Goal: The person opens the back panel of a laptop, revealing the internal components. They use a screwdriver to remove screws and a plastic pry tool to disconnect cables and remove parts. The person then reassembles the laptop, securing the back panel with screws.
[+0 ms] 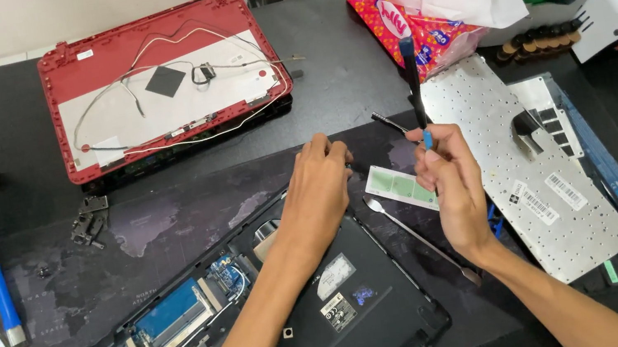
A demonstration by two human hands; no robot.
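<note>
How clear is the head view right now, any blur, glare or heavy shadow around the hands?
Head view: evenly lit, soft shadows only; left hand and right hand sharp; screwdriver slightly soft; mild sheen on the dark mat; straight edges bow slightly near the frame edges.

red laptop lid point(160, 81), tissue pack point(416, 13), keyboard point(527, 179)

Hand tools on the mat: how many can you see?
3. A screwdriver upright in the right hand; a metal spudger beside the laptop base; a blue-handled tool far left. Others may be hidden.
</note>
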